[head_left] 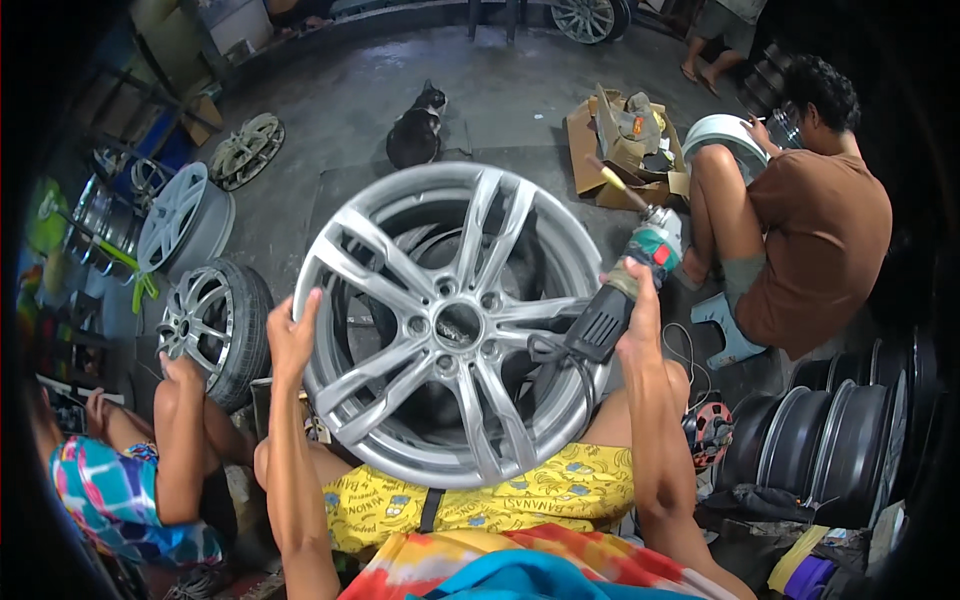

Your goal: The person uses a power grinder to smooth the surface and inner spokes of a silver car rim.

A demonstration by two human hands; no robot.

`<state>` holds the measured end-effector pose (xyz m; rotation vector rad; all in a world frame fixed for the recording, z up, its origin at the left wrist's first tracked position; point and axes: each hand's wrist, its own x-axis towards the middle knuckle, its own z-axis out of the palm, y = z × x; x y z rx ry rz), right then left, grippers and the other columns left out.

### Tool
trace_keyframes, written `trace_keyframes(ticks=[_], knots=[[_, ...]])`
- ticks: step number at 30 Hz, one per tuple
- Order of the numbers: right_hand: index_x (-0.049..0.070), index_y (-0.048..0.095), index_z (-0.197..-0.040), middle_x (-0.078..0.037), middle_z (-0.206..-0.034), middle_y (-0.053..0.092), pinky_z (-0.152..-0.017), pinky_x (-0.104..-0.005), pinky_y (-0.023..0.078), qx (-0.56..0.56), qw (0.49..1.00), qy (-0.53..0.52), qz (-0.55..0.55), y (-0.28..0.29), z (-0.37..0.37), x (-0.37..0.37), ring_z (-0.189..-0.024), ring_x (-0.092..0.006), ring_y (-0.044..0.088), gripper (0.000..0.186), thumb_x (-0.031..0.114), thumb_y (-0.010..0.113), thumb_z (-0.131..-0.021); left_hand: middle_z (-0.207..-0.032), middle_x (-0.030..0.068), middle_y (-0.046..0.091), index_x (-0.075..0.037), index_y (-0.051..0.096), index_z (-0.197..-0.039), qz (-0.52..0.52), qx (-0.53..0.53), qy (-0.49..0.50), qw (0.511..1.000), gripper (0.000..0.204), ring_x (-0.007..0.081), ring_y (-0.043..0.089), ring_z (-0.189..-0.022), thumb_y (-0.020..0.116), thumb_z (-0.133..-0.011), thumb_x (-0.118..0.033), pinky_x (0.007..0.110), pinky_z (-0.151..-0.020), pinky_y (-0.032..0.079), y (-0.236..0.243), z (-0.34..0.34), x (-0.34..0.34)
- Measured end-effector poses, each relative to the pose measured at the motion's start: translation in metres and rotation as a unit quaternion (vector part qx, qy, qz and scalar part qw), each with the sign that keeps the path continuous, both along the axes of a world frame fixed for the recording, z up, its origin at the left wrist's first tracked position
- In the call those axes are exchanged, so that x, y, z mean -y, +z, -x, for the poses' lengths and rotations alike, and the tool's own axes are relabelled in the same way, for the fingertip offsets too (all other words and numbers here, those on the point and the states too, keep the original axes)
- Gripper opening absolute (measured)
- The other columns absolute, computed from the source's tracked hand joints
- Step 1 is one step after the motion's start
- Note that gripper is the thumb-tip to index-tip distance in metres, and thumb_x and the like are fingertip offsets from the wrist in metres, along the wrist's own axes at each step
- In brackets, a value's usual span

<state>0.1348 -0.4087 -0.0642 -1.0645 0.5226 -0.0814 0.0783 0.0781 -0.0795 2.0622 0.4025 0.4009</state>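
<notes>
- Standing on its edge across the person's lap, the silver alloy wheel (450, 325) shows its spoked face up toward the head camera, hub hole about in the middle and paired spokes fanning out to the rim.
- Its lower rim sits against the yellow printed shorts (480, 500); its upper rim tips away toward the concrete floor (350, 110).
- The left hand (292, 335) comes up from the lower edge on a nearly straight forearm and lies on the wheel's left rim, fingers (312, 300) stretched upward and spread flat over the edge, thumb on the near side, steadying the wheel rather than clenched.
- The right hand (638, 315) is wrapped closed around the dark body of an angle grinder (625, 290) at the wheel's right rim.
- The grinder's long axis runs on a slant, from its cable end down near the hub up and right to the green and red head, which points away from the person, past the rim.
- Its black cable (565, 360) loops down over the spokes.
- The right forearm rises steeply from the knee, wrist bent slightly toward the wheel.
- Beyond the wheel, a black-and-white cat (415, 125) sits on the floor.
- Another person in a brown shirt (820, 240) crouches on a low stool to the right, turned away, near an open cardboard box (625, 145).
- Dark rims (850, 435) are stacked at the right; more wheels (200, 270) lean at the left.
</notes>
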Motion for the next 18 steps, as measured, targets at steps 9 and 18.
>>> trace_keyframes(ticks=[9, 18], knots=[[0.008, 0.060, -0.111, -0.011, -0.092, 0.070, -0.075, -0.0354, 0.060, 0.157, 0.983, -0.004, -0.098, 0.024, -0.012, 0.010, -0.083, -0.0214, 0.071, 0.042, 0.042, 0.074, -0.089, -0.070, -0.0094, 0.051, 0.000, 0.070, -0.086, -0.035, 0.195, -0.016, 0.980, 0.033, 0.0040, 0.040, -0.065, 0.073, -0.101, -0.029, 0.026, -0.054, 0.031, 0.101, -0.019, 0.021], [-0.001, 0.061, -0.110, -0.017, -0.105, 0.070, -0.096, -0.0479, 0.059, 0.150, 0.986, 0.035, -0.067, 0.018, 0.038, 0.011, -0.105, -0.0313, 0.071, 0.037, 0.027, 0.073, -0.089, -0.071, 0.0234, 0.066, -0.003, 0.065, -0.084, -0.341, 0.154, -0.097, 0.922, 0.043, 0.0465, 0.066, -0.072, 0.069, -0.095, -0.045, 0.054, -0.065, 0.049, 0.107, -0.128, 0.148]])
